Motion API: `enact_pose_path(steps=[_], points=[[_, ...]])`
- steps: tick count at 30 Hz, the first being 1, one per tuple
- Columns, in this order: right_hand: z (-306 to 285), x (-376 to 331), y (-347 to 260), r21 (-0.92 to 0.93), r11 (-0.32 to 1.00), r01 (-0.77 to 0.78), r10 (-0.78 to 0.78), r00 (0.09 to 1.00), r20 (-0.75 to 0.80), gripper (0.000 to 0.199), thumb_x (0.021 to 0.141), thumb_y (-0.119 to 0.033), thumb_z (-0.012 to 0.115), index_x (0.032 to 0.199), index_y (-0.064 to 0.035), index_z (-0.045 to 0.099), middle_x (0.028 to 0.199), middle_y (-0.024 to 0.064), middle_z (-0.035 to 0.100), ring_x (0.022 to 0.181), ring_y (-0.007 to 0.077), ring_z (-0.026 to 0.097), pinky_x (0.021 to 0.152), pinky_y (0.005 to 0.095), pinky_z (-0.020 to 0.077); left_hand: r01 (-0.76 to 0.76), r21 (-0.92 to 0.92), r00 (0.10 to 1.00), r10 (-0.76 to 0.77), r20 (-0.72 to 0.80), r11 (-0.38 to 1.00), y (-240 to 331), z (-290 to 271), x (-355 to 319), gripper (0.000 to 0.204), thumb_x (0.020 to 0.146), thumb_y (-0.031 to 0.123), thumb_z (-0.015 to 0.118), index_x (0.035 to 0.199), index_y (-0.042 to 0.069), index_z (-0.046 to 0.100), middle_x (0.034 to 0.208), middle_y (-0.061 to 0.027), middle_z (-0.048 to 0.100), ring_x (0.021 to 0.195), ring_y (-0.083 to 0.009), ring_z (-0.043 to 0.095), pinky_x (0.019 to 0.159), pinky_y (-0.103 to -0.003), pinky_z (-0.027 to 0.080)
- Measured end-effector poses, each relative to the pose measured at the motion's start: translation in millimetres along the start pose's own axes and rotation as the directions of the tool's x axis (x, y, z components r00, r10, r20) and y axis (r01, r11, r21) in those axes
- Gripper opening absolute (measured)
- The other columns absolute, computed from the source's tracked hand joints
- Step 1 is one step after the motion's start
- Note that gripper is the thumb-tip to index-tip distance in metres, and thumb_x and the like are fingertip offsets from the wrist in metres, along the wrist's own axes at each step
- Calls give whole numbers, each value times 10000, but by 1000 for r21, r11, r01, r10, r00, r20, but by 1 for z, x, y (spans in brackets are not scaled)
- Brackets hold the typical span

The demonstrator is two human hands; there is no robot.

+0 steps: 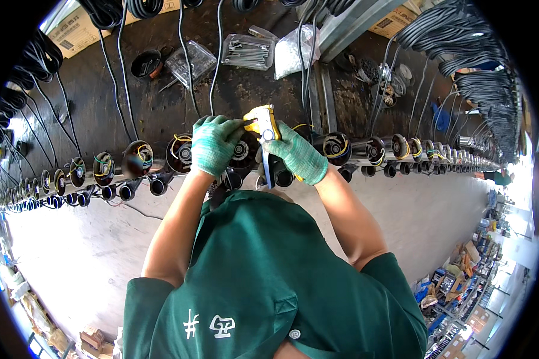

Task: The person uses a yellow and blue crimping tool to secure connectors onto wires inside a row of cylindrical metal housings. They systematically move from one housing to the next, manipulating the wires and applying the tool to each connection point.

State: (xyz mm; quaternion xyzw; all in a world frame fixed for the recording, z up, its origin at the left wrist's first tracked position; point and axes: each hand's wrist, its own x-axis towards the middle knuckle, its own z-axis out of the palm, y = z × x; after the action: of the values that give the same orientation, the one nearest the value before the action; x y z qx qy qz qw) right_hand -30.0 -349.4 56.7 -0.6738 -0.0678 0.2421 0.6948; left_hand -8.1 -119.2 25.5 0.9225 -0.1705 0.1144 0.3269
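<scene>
My right hand (299,157), in a green knit glove, is closed around a yellow wire stripper (261,118) with blue handles. The tool's jaws face left. My left hand (213,145), gloved alike, is closed, with thumb and fingertips at the jaws. A short dark cable end (248,123) shows between the fingertips and the jaws; how deep it sits in them I cannot tell. Just below the tool is a round dark housing (242,151), partly covered by my hands. Another housing (179,153) with yellow wire stands beside my left wrist.
Similar housings (337,147) line the bench edge on both sides, with black tubes below. Black cables (218,54) hang down from coils (455,36). On the dark bench (161,102) lie a bag of metal rods (248,52), a white bag (294,52) and a black bowl (145,63).
</scene>
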Motion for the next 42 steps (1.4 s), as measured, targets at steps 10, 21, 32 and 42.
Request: enact_pose_path(steps=[10, 21, 32, 42], points=[[-3, 1, -25, 146, 960, -240, 228, 969, 94, 484, 1051, -256, 641, 1489, -77, 538, 1051, 41, 681, 903, 126, 665, 832, 307, 568, -13, -6, 999, 13, -30, 1000, -4, 2, -5, 164, 907, 224, 772, 1021, 113, 807, 954, -78, 749, 939, -324, 689, 943, -445, 471], [10, 7, -15, 553, 831, -55, 134, 985, -104, 476, 1020, -250, 625, 1444, -59, 523, 1009, 174, 715, 872, 352, 756, 790, 500, 638, 84, -37, 993, -86, -76, 996, -12, 13, -4, 142, 921, 232, 757, 1017, 138, 803, 978, -76, 771, 952, -325, 703, 967, -441, 474], [11, -35, -7, 493, 870, -21, 136, 970, -200, 553, 1019, -202, 631, 1519, -83, 426, 990, 138, 708, 819, 271, 753, 753, 417, 653, 221, -625, 973, -214, 87, 749, -19, -30, -3, 309, 1054, 119, 657, 1348, 23, 669, 1219, -101, 728, 1134, -184, 667, 1034, -328, 508], [7, -59, -3, 470, 883, -13, 142, 961, -239, 604, 1017, -273, 647, 1547, -100, 415, 1045, 159, 706, 854, 318, 758, 730, 448, 626, -145, 293, 910, 11, 414, 945, -13, -66, -10, 292, 887, 242, 748, 1151, 119, 765, 1107, -99, 714, 1131, -369, 636, 1132, -539, 403]])
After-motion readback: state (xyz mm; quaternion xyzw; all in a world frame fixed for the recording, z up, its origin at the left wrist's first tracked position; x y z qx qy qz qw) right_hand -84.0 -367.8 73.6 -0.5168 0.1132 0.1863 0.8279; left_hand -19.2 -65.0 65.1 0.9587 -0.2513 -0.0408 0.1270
